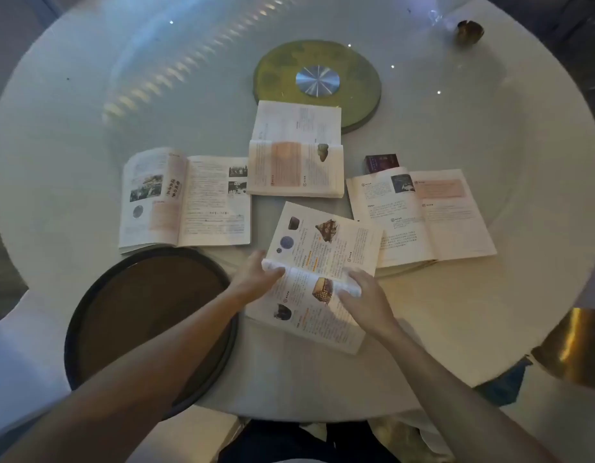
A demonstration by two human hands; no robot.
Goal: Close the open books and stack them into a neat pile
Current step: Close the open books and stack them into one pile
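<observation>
Books all over our round white bench (88, 111), four lying open, and we've got the nearest open book (317, 279) by its fold: left hand (256, 275) fingers curled onto its left edge, right hand (363, 295) fingers pinching its right. Brown tray (98, 295) sits just left.

The surface (88, 105) is round and white. Four open books lie on it: one on the left (185, 198), one in the middle (297, 155), one on the right (419, 215) and one near the front (319, 275). A dark round tray (145, 322) sits at the front left edge. A green round plate (317, 81) lies in the middle of the surface, and a small purple box (382, 163) is just behind the right book.
</observation>
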